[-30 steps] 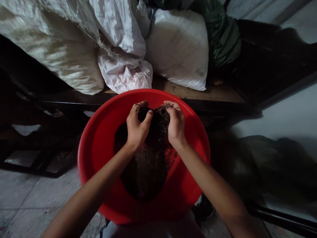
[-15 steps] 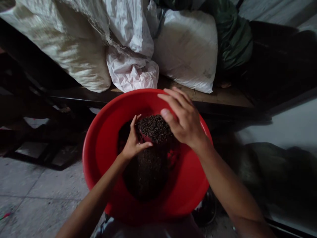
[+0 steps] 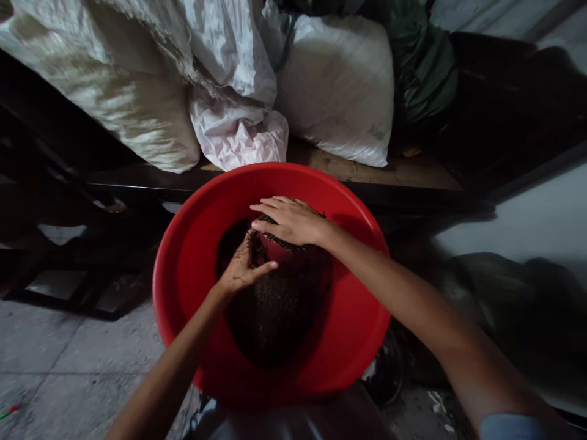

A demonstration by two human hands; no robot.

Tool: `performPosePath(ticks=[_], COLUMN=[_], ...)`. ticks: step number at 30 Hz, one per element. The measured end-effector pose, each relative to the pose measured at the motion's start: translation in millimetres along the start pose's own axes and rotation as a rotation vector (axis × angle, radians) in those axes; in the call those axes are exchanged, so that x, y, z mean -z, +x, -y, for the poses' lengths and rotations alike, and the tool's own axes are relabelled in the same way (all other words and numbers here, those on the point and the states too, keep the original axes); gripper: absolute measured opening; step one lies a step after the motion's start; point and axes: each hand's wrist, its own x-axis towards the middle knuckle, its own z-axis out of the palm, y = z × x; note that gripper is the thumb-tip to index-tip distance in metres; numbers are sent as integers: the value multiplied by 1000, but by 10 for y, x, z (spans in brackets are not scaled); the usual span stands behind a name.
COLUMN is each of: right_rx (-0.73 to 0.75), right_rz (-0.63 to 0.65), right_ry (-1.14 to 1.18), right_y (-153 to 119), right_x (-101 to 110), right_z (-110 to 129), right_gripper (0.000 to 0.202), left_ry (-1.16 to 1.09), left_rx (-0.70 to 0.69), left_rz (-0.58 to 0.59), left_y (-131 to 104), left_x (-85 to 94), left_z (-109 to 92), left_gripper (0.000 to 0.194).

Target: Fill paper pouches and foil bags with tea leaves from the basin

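Observation:
A large red basin (image 3: 186, 256) has dark, crumbly soil (image 3: 275, 311) in its bottom. Inside it, my left hand (image 3: 241, 267) grips the left side of a small dark-red pot (image 3: 282, 252) with thumb and fingers, and bits of soil cling to its skin. The pot is filled to the top with soil. Across that surface lies my right hand (image 3: 291, 221), palm down and fingers stretched out, hiding most of it. The lower part of the pot is in shadow.
White woven sacks (image 3: 151, 104) and a full white bag (image 3: 339, 85) rest on a low wooden ledge (image 3: 403, 170) behind the basin. A dark green bundle (image 3: 424, 73) sits beside them. Grey floor tiles (image 3: 96, 348) show at lower left.
My right hand has come down and left from above the basin's right side onto the soil in the pot. More soil specks show on my left hand, which keeps its hold.

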Motion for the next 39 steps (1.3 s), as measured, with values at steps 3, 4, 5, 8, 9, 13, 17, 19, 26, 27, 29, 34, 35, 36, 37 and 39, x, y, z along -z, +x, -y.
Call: performPosePath(ticks=[3,4,5,8,9,13,17,19,26,27,29,34,35,36,37,39], right_rx=[-54,-85,-114,-175,-197,-294,-247,-254,-225,-251,-311,-390,-422,-455,-472,-449], right_rz=[-83,-158,-256,-528,-585,-679,-629,-490,-556,-494,-325,-217,-208,-200,-196,-222], right_ry=[79,87,89,92,93,83,199,298,308,327,388,275,230,200,186,164], right_y=[-59,-100,-143,-252,-281,-387,-421,-380,-32,27,127,201,197,192,185,163], right_x=[152,245,347,638,714,821,586,443,209,147,3,-191,-188,-175,-152,-90], right_z=[-133,-184,-239,-403,-444,-434,-266,-210,-114,-116,-147,-298,-313,-315,-301,-225], right_gripper=[80,82,83,79,75,60,65,72,71,70,69,72,73,74,74,72], left_ry=[190,269,333,423,452,618,625,580,434,433,418,420,437,441,434,392], left_rx=[-212,-241,-264,-329,-372,-456,-426,-418,-331,-309,-265,-191,-183,-175,-169,-158], left_rz=[-104,-199,-243,-55,115,538,542,537,371,357,339,271,238,201,166,121], left_y=[246,365,489,802,866,971,1086,1155,1188,1178,1143,843,749,655,567,437], left_x=[578,726,819,699,549,-74,-147,-75,-100,-86,13,465,519,542,534,446], left_z=[-248,-398,-569,-1075,-1195,-1332,-1189,-1106,-861,-842,-826,-812,-795,-773,-747,-696], left_gripper=[79,74,72,64,62,63,75,78,86,85,85,82,86,89,93,98])
